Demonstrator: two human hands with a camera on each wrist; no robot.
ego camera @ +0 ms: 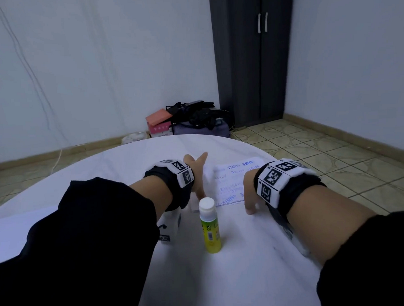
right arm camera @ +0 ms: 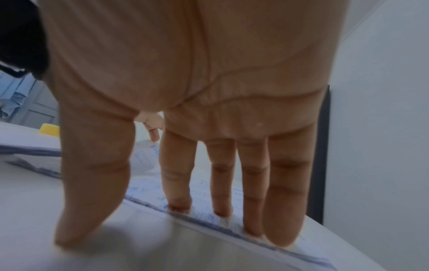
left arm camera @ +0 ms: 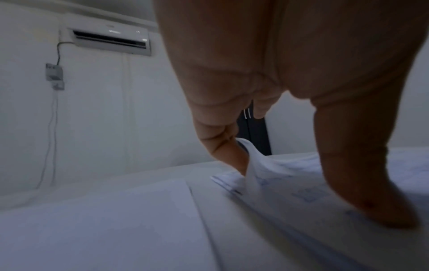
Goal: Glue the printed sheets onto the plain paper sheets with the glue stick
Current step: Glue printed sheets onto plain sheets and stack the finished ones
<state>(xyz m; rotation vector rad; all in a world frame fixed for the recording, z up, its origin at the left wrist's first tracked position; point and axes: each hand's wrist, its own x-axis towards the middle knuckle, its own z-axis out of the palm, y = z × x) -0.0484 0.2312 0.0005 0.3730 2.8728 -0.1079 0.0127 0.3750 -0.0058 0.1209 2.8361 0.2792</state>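
A printed sheet (ego camera: 234, 181) with blue text lies on the round white table (ego camera: 247, 255). My left hand (ego camera: 197, 174) is at its left edge. In the left wrist view, one finger (left arm camera: 223, 146) lifts a curled corner (left arm camera: 252, 161) of the sheet, and the thumb (left arm camera: 371, 192) presses down on the print (left arm camera: 290, 179). My right hand (ego camera: 250, 197) presses straight fingers (right arm camera: 250, 201) on the sheet's near edge (right arm camera: 144, 188), with its thumb (right arm camera: 92, 183) on the table. A yellow-green glue stick (ego camera: 208, 224) with a white cap stands upright between my wrists, untouched. Plain paper (left arm camera: 116, 220) lies to the left.
The table's right edge (ego camera: 287, 170) runs close behind the printed sheet, with tiled floor (ego camera: 335, 151) beyond. Boxes and black bags (ego camera: 190, 123) sit on the floor past the table's far edge, beside a dark wardrobe (ego camera: 254, 58).
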